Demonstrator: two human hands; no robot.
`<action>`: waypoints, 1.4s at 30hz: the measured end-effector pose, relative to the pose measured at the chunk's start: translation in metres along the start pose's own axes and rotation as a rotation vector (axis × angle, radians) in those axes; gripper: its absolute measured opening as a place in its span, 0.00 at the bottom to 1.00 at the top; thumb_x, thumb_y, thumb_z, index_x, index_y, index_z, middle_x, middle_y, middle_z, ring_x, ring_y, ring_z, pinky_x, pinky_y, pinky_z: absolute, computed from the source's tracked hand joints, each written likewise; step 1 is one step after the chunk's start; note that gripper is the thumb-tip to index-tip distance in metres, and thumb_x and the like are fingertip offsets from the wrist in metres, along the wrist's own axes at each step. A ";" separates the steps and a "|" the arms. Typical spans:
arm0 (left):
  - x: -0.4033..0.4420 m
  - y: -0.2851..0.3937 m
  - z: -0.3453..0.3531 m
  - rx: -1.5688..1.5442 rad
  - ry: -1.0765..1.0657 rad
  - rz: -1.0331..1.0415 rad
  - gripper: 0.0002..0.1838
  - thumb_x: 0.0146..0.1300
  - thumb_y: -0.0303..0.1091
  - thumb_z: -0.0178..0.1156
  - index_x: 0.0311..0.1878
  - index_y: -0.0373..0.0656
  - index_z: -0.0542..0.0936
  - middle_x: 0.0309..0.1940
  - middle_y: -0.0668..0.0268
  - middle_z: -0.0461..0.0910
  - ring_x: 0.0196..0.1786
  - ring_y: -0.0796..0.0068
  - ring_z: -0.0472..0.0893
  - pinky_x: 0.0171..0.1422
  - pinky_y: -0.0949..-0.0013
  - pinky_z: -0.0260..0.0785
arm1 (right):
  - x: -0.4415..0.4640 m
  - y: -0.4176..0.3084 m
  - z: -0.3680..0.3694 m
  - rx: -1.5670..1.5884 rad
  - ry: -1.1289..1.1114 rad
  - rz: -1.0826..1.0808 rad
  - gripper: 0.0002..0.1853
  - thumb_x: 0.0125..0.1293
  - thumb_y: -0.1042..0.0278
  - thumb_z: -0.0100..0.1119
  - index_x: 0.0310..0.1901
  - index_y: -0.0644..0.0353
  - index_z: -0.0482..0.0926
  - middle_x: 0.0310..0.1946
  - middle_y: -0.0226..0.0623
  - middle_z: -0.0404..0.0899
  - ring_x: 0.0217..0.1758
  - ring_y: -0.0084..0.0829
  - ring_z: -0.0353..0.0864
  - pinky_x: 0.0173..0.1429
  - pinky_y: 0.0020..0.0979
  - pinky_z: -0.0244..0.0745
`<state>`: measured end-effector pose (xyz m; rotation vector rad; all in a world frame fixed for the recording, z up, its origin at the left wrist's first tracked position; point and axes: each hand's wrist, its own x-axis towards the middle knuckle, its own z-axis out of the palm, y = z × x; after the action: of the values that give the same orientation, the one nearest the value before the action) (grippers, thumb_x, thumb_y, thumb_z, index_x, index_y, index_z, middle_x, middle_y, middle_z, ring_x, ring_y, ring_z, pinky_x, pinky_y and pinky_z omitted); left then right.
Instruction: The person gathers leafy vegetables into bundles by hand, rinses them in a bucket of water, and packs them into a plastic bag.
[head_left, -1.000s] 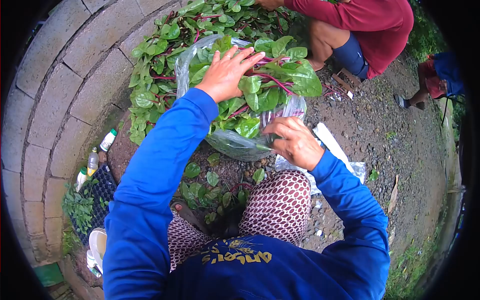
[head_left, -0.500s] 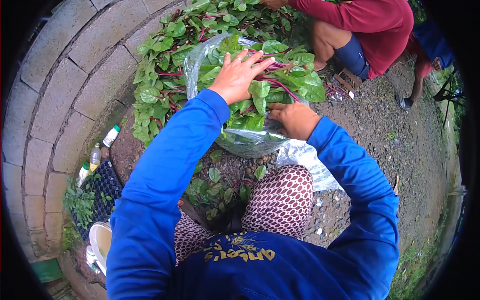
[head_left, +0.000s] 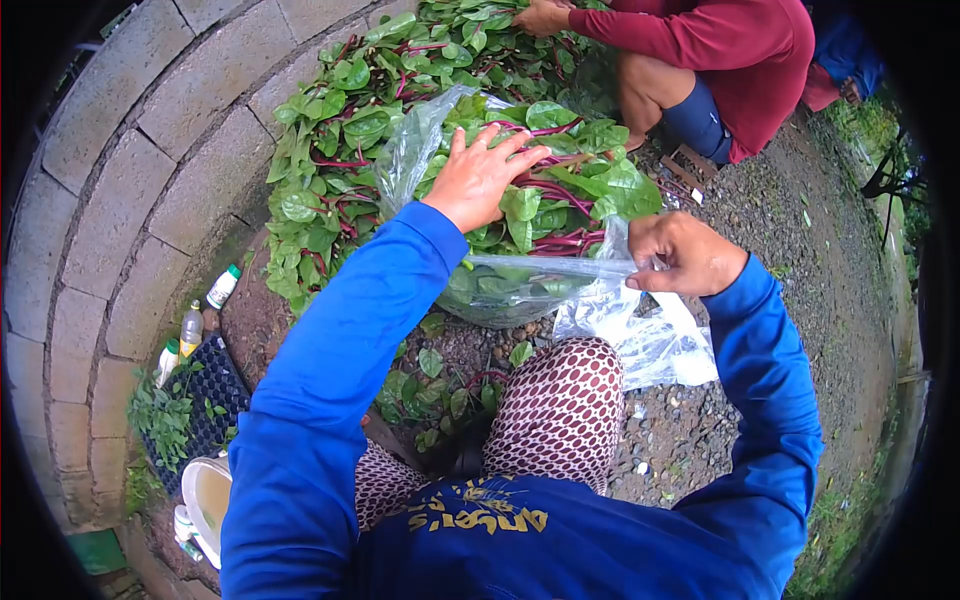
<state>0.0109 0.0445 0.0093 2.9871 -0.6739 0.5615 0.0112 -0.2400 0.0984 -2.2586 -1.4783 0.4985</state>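
My left hand lies with its fingers spread on top of leafy greens with purple stems. These greens fill a clear plastic bag. At the bag's right edge, my right hand pinches the plastic rim and stretches it taut toward the right. More of the same greens are piled behind and to the left of the bag. Another piece of clear plastic lies on the ground below my right hand.
A person in a red shirt crouches at the upper right, hands at the pile; another person is behind. A block wall curves along the left. Bottles, a black tray and a bucket stand near it.
My right hand has moved from the bag's front side out to the right, pulling its rim. My left hand stays on the greens. The person behind has shifted.
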 end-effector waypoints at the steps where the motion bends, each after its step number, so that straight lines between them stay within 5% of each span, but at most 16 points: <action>1: 0.000 0.002 0.002 0.002 0.014 0.007 0.52 0.38 0.29 0.72 0.69 0.65 0.58 0.68 0.67 0.61 0.69 0.52 0.59 0.68 0.36 0.52 | -0.008 0.007 0.001 -0.168 -0.041 0.105 0.11 0.51 0.60 0.66 0.26 0.58 0.78 0.23 0.40 0.77 0.26 0.41 0.78 0.33 0.39 0.71; 2: -0.001 0.005 0.007 0.078 0.034 0.032 0.54 0.36 0.30 0.73 0.69 0.65 0.57 0.68 0.67 0.60 0.69 0.51 0.60 0.68 0.36 0.52 | -0.015 0.016 0.006 -0.336 -0.083 0.213 0.11 0.51 0.59 0.65 0.28 0.57 0.79 0.23 0.40 0.77 0.27 0.41 0.79 0.34 0.38 0.72; 6: -0.010 0.039 0.004 0.099 0.107 0.066 0.34 0.56 0.20 0.48 0.66 0.62 0.66 0.66 0.63 0.64 0.68 0.52 0.62 0.68 0.35 0.50 | -0.001 0.061 0.021 -0.929 0.039 0.438 0.08 0.56 0.62 0.57 0.34 0.54 0.80 0.27 0.40 0.81 0.32 0.37 0.83 0.36 0.37 0.76; 13: -0.031 0.052 -0.004 0.068 0.096 0.105 0.35 0.56 0.20 0.49 0.66 0.66 0.65 0.64 0.65 0.65 0.68 0.52 0.62 0.69 0.36 0.51 | 0.020 0.038 -0.035 -1.038 0.430 0.305 0.06 0.47 0.67 0.62 0.29 0.52 0.78 0.30 0.29 0.80 0.39 0.32 0.78 0.44 0.37 0.70; 15: -0.035 0.044 -0.017 0.035 0.013 0.147 0.35 0.55 0.30 0.58 0.67 0.66 0.64 0.66 0.63 0.63 0.69 0.51 0.60 0.69 0.35 0.49 | 0.009 0.014 -0.035 -1.062 0.363 0.297 0.05 0.45 0.66 0.63 0.26 0.51 0.79 0.31 0.26 0.80 0.43 0.29 0.75 0.47 0.37 0.66; 16: -0.038 0.037 -0.030 -0.031 -0.026 0.165 0.36 0.53 0.33 0.61 0.68 0.66 0.63 0.67 0.63 0.62 0.69 0.50 0.59 0.69 0.34 0.49 | 0.001 -0.003 -0.040 -1.039 0.297 0.176 0.06 0.48 0.63 0.63 0.28 0.53 0.81 0.29 0.30 0.81 0.38 0.32 0.78 0.44 0.37 0.69; 20: -0.050 0.008 -0.081 -0.339 0.105 0.079 0.41 0.46 0.46 0.70 0.66 0.54 0.66 0.64 0.59 0.66 0.64 0.53 0.66 0.67 0.46 0.56 | -0.024 0.041 -0.040 -0.268 0.018 0.439 0.13 0.57 0.58 0.60 0.37 0.59 0.82 0.27 0.38 0.82 0.31 0.42 0.82 0.38 0.40 0.75; 23: -0.042 -0.009 -0.087 -0.249 0.340 -0.325 0.35 0.45 0.51 0.68 0.58 0.45 0.74 0.61 0.57 0.69 0.62 0.58 0.69 0.61 0.58 0.63 | -0.008 0.090 -0.005 -0.576 0.138 0.556 0.19 0.56 0.49 0.61 0.40 0.57 0.83 0.31 0.44 0.83 0.35 0.47 0.82 0.44 0.43 0.75; 24: -0.039 -0.011 -0.086 -0.070 0.418 -0.427 0.28 0.48 0.48 0.66 0.51 0.44 0.78 0.51 0.57 0.77 0.53 0.59 0.76 0.53 0.58 0.69 | 0.006 0.079 0.000 -0.649 0.217 0.628 0.19 0.54 0.53 0.63 0.41 0.58 0.82 0.31 0.46 0.83 0.35 0.45 0.82 0.43 0.42 0.76; 27: -0.028 -0.033 -0.069 -0.139 0.016 -0.697 0.20 0.51 0.42 0.64 0.46 0.42 0.79 0.36 0.57 0.82 0.39 0.57 0.81 0.44 0.57 0.72 | 0.023 0.124 0.019 -0.563 0.220 0.661 0.19 0.51 0.56 0.66 0.41 0.59 0.82 0.29 0.47 0.82 0.33 0.42 0.83 0.41 0.42 0.77; 30: -0.027 -0.065 -0.038 -0.291 0.143 -0.648 0.14 0.52 0.37 0.61 0.41 0.41 0.80 0.28 0.57 0.82 0.29 0.58 0.82 0.37 0.57 0.74 | 0.034 0.187 0.019 -0.156 0.248 0.884 0.18 0.52 0.57 0.66 0.41 0.59 0.82 0.26 0.42 0.81 0.28 0.35 0.82 0.34 0.41 0.77; 31: -0.026 -0.074 -0.038 -0.702 0.143 -0.764 0.11 0.56 0.34 0.56 0.39 0.39 0.80 0.25 0.59 0.81 0.26 0.65 0.81 0.33 0.61 0.73 | 0.035 0.192 0.014 0.013 0.277 0.998 0.17 0.54 0.57 0.66 0.41 0.59 0.82 0.24 0.39 0.80 0.26 0.32 0.81 0.32 0.41 0.77; 33: -0.024 -0.088 -0.044 -1.334 0.213 -0.964 0.10 0.60 0.31 0.51 0.37 0.37 0.79 0.20 0.67 0.76 0.20 0.76 0.73 0.25 0.71 0.67 | 0.034 0.190 -0.002 0.444 0.553 0.871 0.11 0.62 0.62 0.58 0.40 0.60 0.80 0.24 0.32 0.79 0.21 0.24 0.77 0.26 0.32 0.75; 35: -0.023 -0.096 -0.056 -1.594 0.223 -1.033 0.11 0.62 0.30 0.48 0.37 0.37 0.79 0.17 0.76 0.66 0.17 0.85 0.62 0.21 0.78 0.54 | 0.045 0.177 -0.015 0.762 0.801 0.780 0.09 0.65 0.66 0.53 0.39 0.60 0.80 0.24 0.33 0.79 0.21 0.23 0.76 0.25 0.29 0.74; 39: -0.019 -0.093 -0.078 -1.723 0.177 -1.077 0.12 0.63 0.30 0.47 0.39 0.38 0.79 0.18 0.79 0.62 0.16 0.87 0.57 0.20 0.77 0.48 | 0.044 0.177 -0.057 0.779 0.823 0.446 0.10 0.65 0.72 0.50 0.41 0.67 0.78 0.29 0.34 0.81 0.29 0.25 0.80 0.33 0.25 0.75; 42: -0.023 -0.106 -0.079 -1.739 0.147 -1.061 0.12 0.65 0.40 0.54 0.39 0.42 0.80 0.20 0.79 0.62 0.16 0.86 0.56 0.20 0.76 0.48 | 0.023 0.128 -0.080 0.360 0.705 0.470 0.07 0.61 0.76 0.55 0.36 0.67 0.82 0.26 0.30 0.81 0.26 0.19 0.77 0.29 0.23 0.70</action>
<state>0.0097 0.1586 0.0806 1.2356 0.3906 -0.0219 0.1600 -0.2762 0.1007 -2.1423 -0.4743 0.0529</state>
